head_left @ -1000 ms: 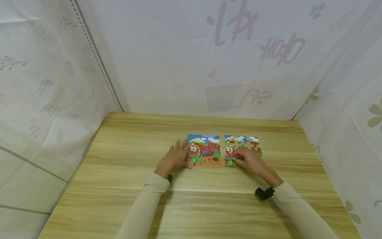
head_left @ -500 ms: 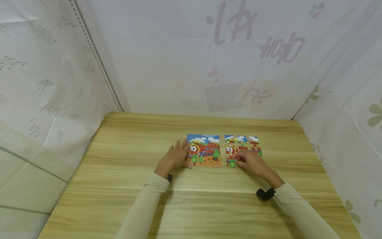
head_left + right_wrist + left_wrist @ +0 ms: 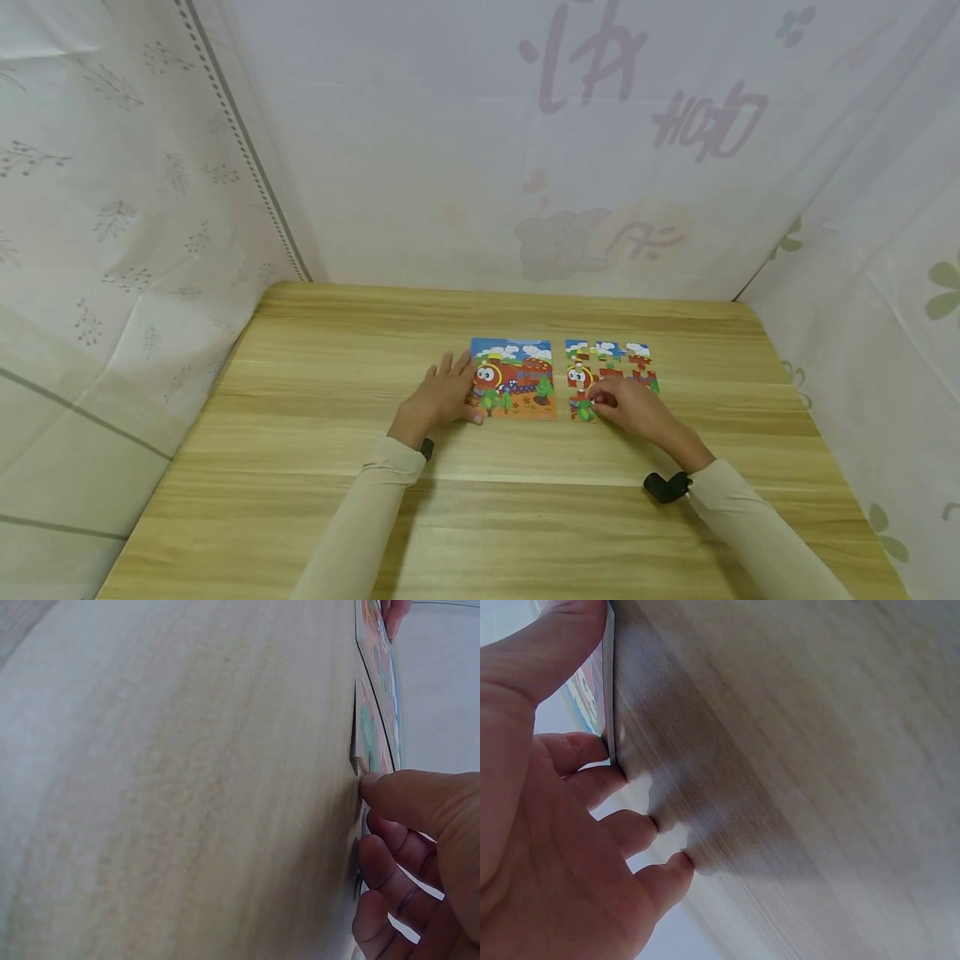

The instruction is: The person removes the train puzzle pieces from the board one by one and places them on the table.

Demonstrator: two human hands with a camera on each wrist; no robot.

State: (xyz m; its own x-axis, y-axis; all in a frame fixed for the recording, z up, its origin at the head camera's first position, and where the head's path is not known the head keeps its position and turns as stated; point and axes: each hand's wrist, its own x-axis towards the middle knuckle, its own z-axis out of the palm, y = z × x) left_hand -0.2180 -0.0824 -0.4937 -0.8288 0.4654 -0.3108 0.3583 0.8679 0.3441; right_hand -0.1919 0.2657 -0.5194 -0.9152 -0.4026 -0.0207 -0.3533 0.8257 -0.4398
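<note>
A square picture card (image 3: 525, 400) with a red cartoon train lies near the table's middle. My left hand (image 3: 442, 393) rests at its left edge, fingers spread, the thumb near the lower corner. To the card's right lies a jigsaw puzzle of the same train, with face pieces (image 3: 577, 375) in its left column and cloud pieces (image 3: 637, 351) along the top. With thumb and fingers my right hand (image 3: 632, 406) pinches a jigsaw piece (image 3: 582, 410) with a green tree at the puzzle's lower left. That hand hides part of the puzzle's lower right.
The wooden table (image 3: 480, 533) has rounded back corners. A pale printed cloth (image 3: 420, 167) hangs behind it, with more cloth on both sides. Black wrist devices (image 3: 666, 487) sit at both wrists. Gaps show between several of the jigsaw pieces.
The pinched jigsaw piece has shifted slightly toward me and to the right, apart from the face pieces above it. My right hand moved slightly with it; my left hand stayed still.
</note>
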